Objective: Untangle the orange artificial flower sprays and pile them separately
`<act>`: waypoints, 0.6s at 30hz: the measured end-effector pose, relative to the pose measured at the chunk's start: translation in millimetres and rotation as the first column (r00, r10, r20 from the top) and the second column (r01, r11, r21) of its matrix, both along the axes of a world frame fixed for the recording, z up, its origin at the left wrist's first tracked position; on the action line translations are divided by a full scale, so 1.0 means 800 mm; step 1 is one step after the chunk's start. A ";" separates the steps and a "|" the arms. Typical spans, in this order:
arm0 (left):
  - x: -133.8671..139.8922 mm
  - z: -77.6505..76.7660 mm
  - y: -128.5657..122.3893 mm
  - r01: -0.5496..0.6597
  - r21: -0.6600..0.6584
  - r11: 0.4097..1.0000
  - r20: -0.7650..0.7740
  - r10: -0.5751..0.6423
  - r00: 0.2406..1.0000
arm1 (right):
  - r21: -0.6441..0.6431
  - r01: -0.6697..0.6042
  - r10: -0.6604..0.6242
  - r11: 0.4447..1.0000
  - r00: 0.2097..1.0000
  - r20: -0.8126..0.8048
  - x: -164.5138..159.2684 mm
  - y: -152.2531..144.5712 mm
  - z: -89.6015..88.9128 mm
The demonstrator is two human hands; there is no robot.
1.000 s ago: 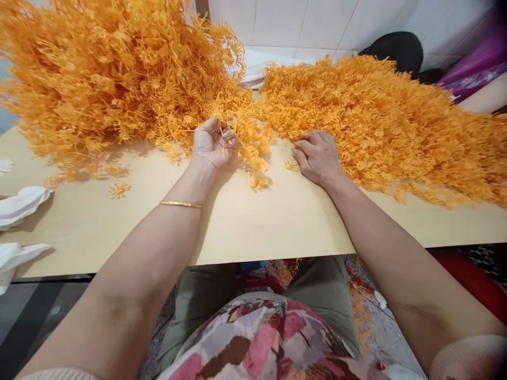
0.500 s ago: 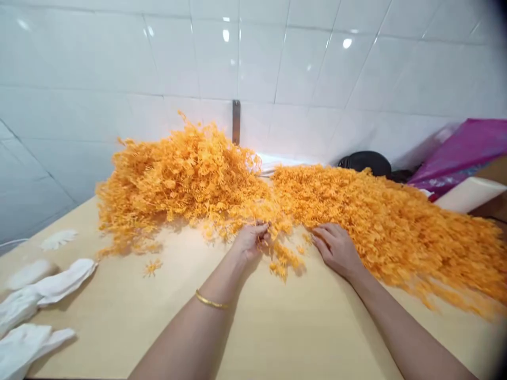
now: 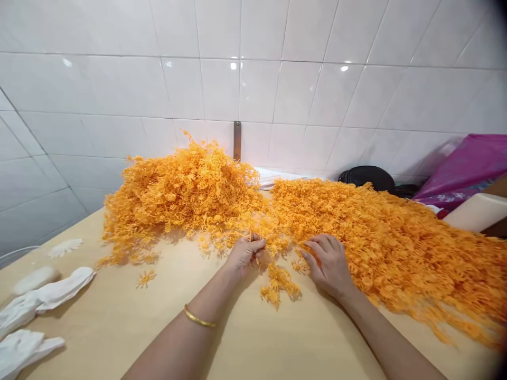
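My left hand [image 3: 245, 256] is closed in a pinch on a thin orange plastic flower sprig [image 3: 259, 224], just in front of where two orange heaps meet. Beneath its fingers, a small loose cluster of orange flower pieces [image 3: 279, 285] lies on the table. To the right, my right hand [image 3: 328, 264] has its thumb and fingertips drawn together at a small orange flower piece [image 3: 300, 264]. The left heap [image 3: 190, 184] stands tall and tangled; the right heap [image 3: 396, 227] spreads low past my right forearm.
White cloth gloves [image 3: 51, 295], a white oval object [image 3: 36, 279] and a white flower-shaped piece [image 3: 65, 247] lie at the left. One orange flower [image 3: 146, 278] rests apart. Behind stand a tiled wall [image 3: 178, 84], a black round object [image 3: 367, 178] and a purple bag [image 3: 467, 169].
The camera has tilted up, so the scene sits lower. My right hand has come slightly left toward the small flower piece. My left hand keeps its pinch near the same spot.
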State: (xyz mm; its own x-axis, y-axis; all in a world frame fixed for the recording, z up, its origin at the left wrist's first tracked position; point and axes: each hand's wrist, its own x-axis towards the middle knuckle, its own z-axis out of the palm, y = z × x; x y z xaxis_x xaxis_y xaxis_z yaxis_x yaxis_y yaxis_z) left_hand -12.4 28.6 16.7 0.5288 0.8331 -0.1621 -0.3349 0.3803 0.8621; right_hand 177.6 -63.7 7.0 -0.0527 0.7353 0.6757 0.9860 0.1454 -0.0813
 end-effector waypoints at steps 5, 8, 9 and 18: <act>0.001 -0.002 -0.007 -0.002 0.069 0.998 -0.037 0.004 0.999 | -0.024 -0.127 0.116 0.992 0.957 -0.264 -0.030 -0.008 0.027; 0.002 -0.005 -0.010 0.011 0.087 0.996 -0.051 -0.007 0.999 | -0.203 -0.228 0.126 0.952 0.899 -0.420 -0.049 -0.005 0.040; 0.003 -0.006 -0.010 0.017 0.084 0.996 -0.031 -0.014 0.999 | -0.259 -0.254 0.117 0.932 0.886 -0.449 -0.054 -0.002 0.043; 0.005 -0.013 -0.005 0.026 0.043 0.999 0.029 -0.027 0.999 | -0.320 -0.394 0.179 0.861 0.825 -0.536 -0.073 0.038 0.037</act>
